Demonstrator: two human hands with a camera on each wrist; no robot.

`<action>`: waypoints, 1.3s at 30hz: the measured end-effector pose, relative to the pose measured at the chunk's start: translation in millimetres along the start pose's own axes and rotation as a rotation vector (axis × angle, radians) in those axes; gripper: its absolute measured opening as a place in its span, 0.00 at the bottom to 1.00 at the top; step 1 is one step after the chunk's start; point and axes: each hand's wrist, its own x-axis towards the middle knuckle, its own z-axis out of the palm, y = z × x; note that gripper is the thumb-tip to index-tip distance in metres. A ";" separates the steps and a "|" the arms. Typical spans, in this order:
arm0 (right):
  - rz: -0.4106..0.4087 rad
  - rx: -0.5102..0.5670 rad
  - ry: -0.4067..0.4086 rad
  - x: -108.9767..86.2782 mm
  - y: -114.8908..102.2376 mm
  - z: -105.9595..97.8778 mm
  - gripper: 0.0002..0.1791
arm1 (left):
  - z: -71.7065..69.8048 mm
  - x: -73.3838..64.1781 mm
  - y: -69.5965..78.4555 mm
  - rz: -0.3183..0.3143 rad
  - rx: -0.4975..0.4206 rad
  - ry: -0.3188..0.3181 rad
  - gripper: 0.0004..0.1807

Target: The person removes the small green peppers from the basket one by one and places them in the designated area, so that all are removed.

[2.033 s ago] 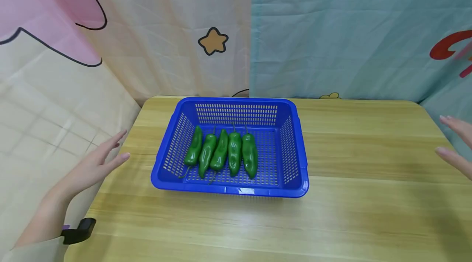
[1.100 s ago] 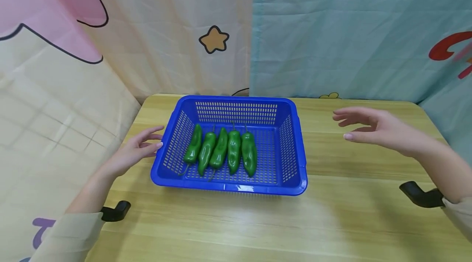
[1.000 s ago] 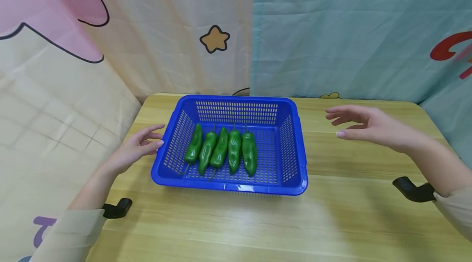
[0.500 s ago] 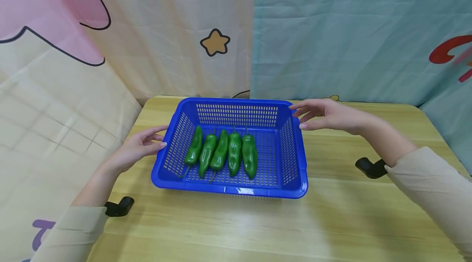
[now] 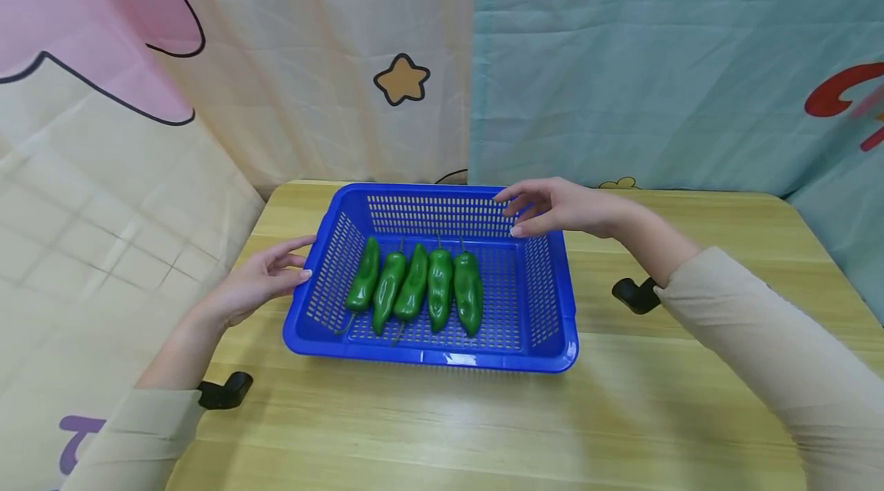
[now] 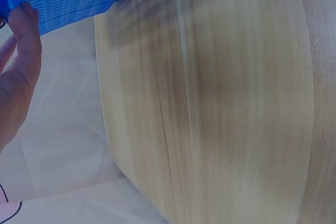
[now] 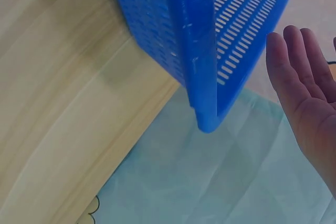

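A blue plastic basket (image 5: 428, 357) with slotted walls stands on the wooden table. Several long green peppers (image 5: 468, 293) lie side by side on its floor, mostly toward the left, with thin stems showing. My left hand (image 5: 250, 280) is at the basket's left rim, its loosely extended fingertips and thumb right against the edge. The left wrist view shows a finger (image 6: 27, 38) up at the blue rim. Over the back right corner of the basket hovers my right hand (image 5: 562, 209), fingers loosely bent, thumb apart, nothing between them. In the right wrist view its fingers (image 7: 299, 61) appear beside the rim.
The wooden table (image 5: 691, 399) extends to the right and front of the basket. Patterned curtains (image 5: 621, 77) hang behind the table's far edge, and a pale cloth (image 5: 103, 245) covers the left side. Each wrist carries a black strap mount (image 5: 224, 391).
From beyond the right side, my right hand has come leftward across the table to above the basket. My left hand has moved in to the left rim. Basket and peppers stay put.
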 end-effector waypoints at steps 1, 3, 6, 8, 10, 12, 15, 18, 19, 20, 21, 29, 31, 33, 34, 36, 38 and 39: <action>-0.001 0.008 -0.001 2.5 -0.7 1.0 0.33 | 0.0 -0.1 -0.3 0.002 -0.004 0.000 0.34; 0.002 0.024 -0.003 7.6 -2.6 2.8 0.32 | 0.0 -0.3 -0.8 0.005 -0.008 -0.001 0.34; 0.003 0.028 -0.001 14.8 -6.0 5.2 0.32 | -0.1 -0.4 -0.8 0.013 -0.005 -0.002 0.34; 0.006 0.027 0.007 18.6 -7.7 6.8 0.32 | -0.1 -0.2 -0.8 0.019 -0.001 -0.005 0.34; 0.010 0.029 0.015 22.5 -8.4 8.5 0.31 | -0.3 0.1 -0.8 0.022 0.002 -0.008 0.34; 0.017 0.033 0.027 26.2 -8.6 10.2 0.31 | -0.5 0.2 -0.9 0.021 0.006 -0.009 0.34; 0.026 0.057 0.038 32.3 -8.0 12.2 0.31 | -1.0 0.0 -1.1 0.019 0.012 -0.008 0.35; 0.025 0.077 0.041 38.4 -6.3 13.4 0.31 | -1.1 0.1 -1.3 0.018 0.015 -0.006 0.35; 0.021 0.083 0.040 40.7 -5.1 13.9 0.31 | -1.2 0.1 -1.4 0.018 0.016 -0.007 0.35; 0.018 0.086 0.040 42.8 -4.1 14.4 0.31 | -1.1 0.4 -1.4 0.017 0.016 -0.008 0.35; 0.017 0.092 0.042 44.8 -3.0 15.1 0.31 | -1.1 0.6 -1.4 0.016 0.017 -0.008 0.35; 0.017 0.222 0.057 62.2 -1.1 27.0 0.31 | -0.2 0.5 -0.6 0.007 0.014 -0.002 0.34; 0.013 0.237 0.058 66.7 -1.8 30.7 0.31 | 0.5 1.0 -0.4 0.007 0.008 -0.001 0.34; 0.013 0.239 0.064 70.9 -1.1 34.8 0.31 | 1.4 1.7 -0.1 0.008 0.002 0.000 0.34; 0.014 0.242 0.068 72.9 0.0 37.3 0.30 | 1.8 1.7 0.2 0.008 0.000 0.001 0.34; 0.018 0.260 0.074 77.0 3.5 42.7 0.30 | 2.5 1.7 0.3 0.008 -0.009 0.004 0.34; 0.023 0.285 0.082 81.0 8.4 48.4 0.30 | 3.1 1.4 0.1 0.000 -0.023 0.008 0.34; 0.028 0.304 0.087 82.8 11.3 51.2 0.30 | 3.3 1.2 -0.1 -0.004 -0.028 0.010 0.34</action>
